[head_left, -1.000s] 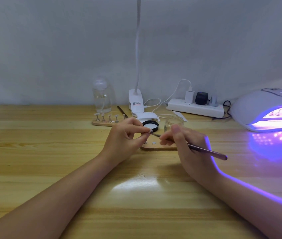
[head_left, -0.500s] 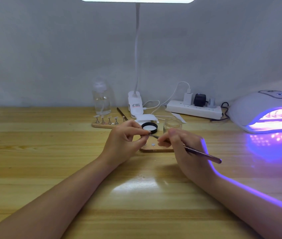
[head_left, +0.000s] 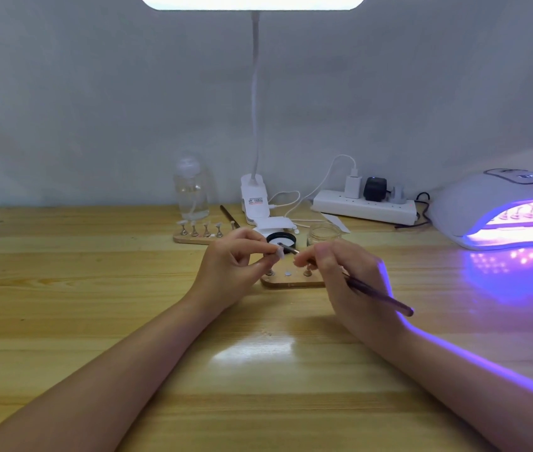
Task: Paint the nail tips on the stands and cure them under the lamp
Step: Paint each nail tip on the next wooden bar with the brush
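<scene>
- The left hand [head_left: 230,261] pinches a small nail tip [head_left: 278,254] between thumb and fingers, holding it up just above the near wooden board [head_left: 294,281]; whether the tip sits on a little stand is hard to tell, since the fingers hide its underside.
- The right hand [head_left: 340,272] grips a thin dark brush [head_left: 376,293] like a pen; its handle trails out toward 4 o'clock and its working end reaches toward 10 o'clock, meeting the nail tip.
- On the near board, directly below the two hands, stand two small metal stands [head_left: 307,273] with a bare round disc between them.
- At 11 o'clock from the hands lies a second wooden board [head_left: 193,238] carrying a row of stands topped with pale nail tips.
- Just past the left fingertips, at 12 o'clock, sits a black-rimmed open pot [head_left: 280,239]; a small glass jar [head_left: 323,233] is beside it at 1 o'clock.
- At 3 o'clock, well apart from the hands, the curing lamp [head_left: 487,203] glows violet, with another row of stands inside its opening.
- At the back of the wooden table [head_left: 62,288] are a clear bottle [head_left: 191,190], a white desk lamp [head_left: 255,197] and a power strip [head_left: 364,208].
</scene>
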Motion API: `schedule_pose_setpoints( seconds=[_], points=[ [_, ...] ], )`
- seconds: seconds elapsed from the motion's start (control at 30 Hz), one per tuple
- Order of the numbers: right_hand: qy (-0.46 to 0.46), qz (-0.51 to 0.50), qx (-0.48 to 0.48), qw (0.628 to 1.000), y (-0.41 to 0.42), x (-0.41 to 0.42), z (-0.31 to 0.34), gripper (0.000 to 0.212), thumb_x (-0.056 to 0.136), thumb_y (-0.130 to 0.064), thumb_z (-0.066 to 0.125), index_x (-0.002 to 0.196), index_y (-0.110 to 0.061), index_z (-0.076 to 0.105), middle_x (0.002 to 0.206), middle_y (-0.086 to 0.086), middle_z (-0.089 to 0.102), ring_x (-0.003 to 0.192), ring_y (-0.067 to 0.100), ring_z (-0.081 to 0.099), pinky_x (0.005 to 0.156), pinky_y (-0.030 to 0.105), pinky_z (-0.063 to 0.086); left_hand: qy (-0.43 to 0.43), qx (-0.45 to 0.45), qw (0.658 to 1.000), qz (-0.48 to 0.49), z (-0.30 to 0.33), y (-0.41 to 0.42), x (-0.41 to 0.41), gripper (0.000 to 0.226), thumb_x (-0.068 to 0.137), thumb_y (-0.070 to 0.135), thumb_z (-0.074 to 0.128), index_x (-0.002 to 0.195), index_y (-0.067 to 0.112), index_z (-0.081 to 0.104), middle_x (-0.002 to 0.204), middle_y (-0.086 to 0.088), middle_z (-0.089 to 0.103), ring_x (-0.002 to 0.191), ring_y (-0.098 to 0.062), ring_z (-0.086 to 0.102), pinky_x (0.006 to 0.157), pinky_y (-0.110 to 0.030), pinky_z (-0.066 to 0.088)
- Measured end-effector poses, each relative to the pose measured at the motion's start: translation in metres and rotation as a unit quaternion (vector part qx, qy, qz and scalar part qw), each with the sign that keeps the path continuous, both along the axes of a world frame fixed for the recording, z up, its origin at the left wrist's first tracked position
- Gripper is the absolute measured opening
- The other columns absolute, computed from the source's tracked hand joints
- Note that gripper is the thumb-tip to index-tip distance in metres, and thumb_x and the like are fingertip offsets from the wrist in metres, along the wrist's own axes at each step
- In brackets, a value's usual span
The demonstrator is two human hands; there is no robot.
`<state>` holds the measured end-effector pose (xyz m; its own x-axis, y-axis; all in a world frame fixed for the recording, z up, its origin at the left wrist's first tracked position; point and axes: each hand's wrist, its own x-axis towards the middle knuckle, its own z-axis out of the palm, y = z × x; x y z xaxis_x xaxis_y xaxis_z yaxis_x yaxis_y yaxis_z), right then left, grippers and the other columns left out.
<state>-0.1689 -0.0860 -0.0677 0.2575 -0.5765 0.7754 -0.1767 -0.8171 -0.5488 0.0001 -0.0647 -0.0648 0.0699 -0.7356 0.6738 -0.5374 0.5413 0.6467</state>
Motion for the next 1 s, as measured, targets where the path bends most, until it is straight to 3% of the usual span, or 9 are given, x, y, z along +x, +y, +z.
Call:
schedule_pose_setpoints(
  seconds=[0.13, 0.23, 0.37, 0.5, 0.63, 0.77, 0.87, 1.0],
  points=[
    [-0.019, 0.022, 0.029, 0.999, -0.0007, -0.0012, -0.0012, 0.047, 0.091, -0.036, 0.034, 0.069, -0.013, 0.069, 0.064, -0.008, 0.066, 0.064, 0.003, 0.064, 0.068, 0.03, 0.051, -0.001, -0.007, 1.0, 0.001, -0.0009, -0.0004, -0.0005, 0.021, 0.073, 0.004, 0.072, 0.09, 0.015, 0.069, 0.074, 0.008, 0.058, 0.041, -0.004, 0.03, 0.047, -0.021, 0.026],
    [-0.01, 0.008, 0.0, 1.0, -0.0011, -0.0003, -0.0002, 0.043, 0.091, -0.034, 0.035, 0.076, -0.014, 0.069, 0.07, -0.015, 0.064, 0.071, 0.005, 0.063, 0.071, 0.035, 0.052, -0.003, -0.01, 1.0, 0.002, -0.0015, -0.0013, 0.0004, 0.021, 0.073, 0.003, 0.072, 0.09, 0.015, 0.069, 0.074, 0.009, 0.058, 0.041, -0.003, 0.031, 0.048, -0.025, 0.026],
    [-0.039, 0.036, 0.029, 0.998, -0.0005, -0.0012, -0.0002, 0.044, 0.091, -0.034, 0.034, 0.069, -0.016, 0.068, 0.063, -0.012, 0.064, 0.063, 0.001, 0.063, 0.064, 0.019, 0.05, -0.01, -0.008, 1.0, -0.002, -0.0022, -0.0025, 0.0017, 0.019, 0.073, 0.006, 0.072, 0.087, 0.018, 0.07, 0.075, 0.011, 0.06, 0.042, -0.005, 0.028, 0.047, -0.014, 0.025],
    [-0.023, 0.016, 0.004, 1.0, -0.0015, -0.0014, 0.0003, 0.042, 0.092, -0.033, 0.035, 0.079, -0.014, 0.07, 0.075, -0.017, 0.064, 0.072, 0.001, 0.063, 0.067, 0.023, 0.05, -0.019, -0.011, 1.0, -0.005, -0.0024, -0.0036, 0.003, 0.02, 0.072, 0.007, 0.072, 0.086, 0.021, 0.069, 0.076, 0.013, 0.062, 0.041, -0.004, 0.029, 0.046, -0.011, 0.026],
    [-0.04, 0.069, 0.072, 0.994, 0.0013, -0.0016, 0.0009, 0.041, 0.089, -0.037, 0.036, 0.071, -0.02, 0.068, 0.066, -0.01, 0.067, 0.064, 0.002, 0.064, 0.063, 0.017, 0.05, -0.018, -0.009, 1.0, -0.016, -0.0032, -0.0045, 0.0037, 0.013, 0.072, 0.008, 0.072, 0.081, 0.018, 0.071, 0.077, 0.008, 0.065, 0.04, -0.002, 0.03, 0.045, -0.009, 0.025],
    [-0.025, 0.052, 0.062, 0.996, 0.0019, -0.003, 0.0019, 0.039, 0.091, -0.035, 0.038, 0.08, -0.016, 0.069, 0.073, -0.012, 0.067, 0.067, 0.003, 0.063, 0.063, 0.019, 0.049, -0.018, -0.014, 1.0, -0.016, -0.0033, -0.0057, 0.0031, 0.017, 0.072, 0.005, 0.073, 0.08, 0.02, 0.069, 0.076, 0.009, 0.064, 0.039, 0.001, 0.034, 0.045, -0.008, 0.025],
    [-0.045, 0.076, 0.109, 0.99, 0.0025, -0.0013, 0.0007, 0.038, 0.092, -0.028, 0.042, 0.07, -0.014, 0.069, 0.065, -0.005, 0.068, 0.06, 0.003, 0.061, 0.061, 0.015, 0.047, -0.03, -0.025, 0.999, -0.018, -0.0037, -0.0061, 0.0031, 0.019, 0.072, 0.003, 0.072, 0.08, 0.019, 0.069, 0.076, 0.008, 0.064, 0.041, 0.005, 0.038, 0.046, -0.006, 0.026],
    [-0.037, 0.063, 0.086, 0.994, 0.0018, -0.0021, 0.0015, 0.035, 0.093, -0.03, 0.041, 0.071, -0.021, 0.066, 0.067, -0.007, 0.067, 0.064, 0.003, 0.062, 0.061, 0.018, 0.049, -0.035, -0.039, 0.998, -0.024, -0.0046, -0.0067, 0.0044, 0.019, 0.071, 0.002, 0.073, 0.082, 0.018, 0.069, 0.076, 0.007, 0.065, 0.044, 0.008, 0.041, 0.048, -0.005, 0.027]
  ],
)
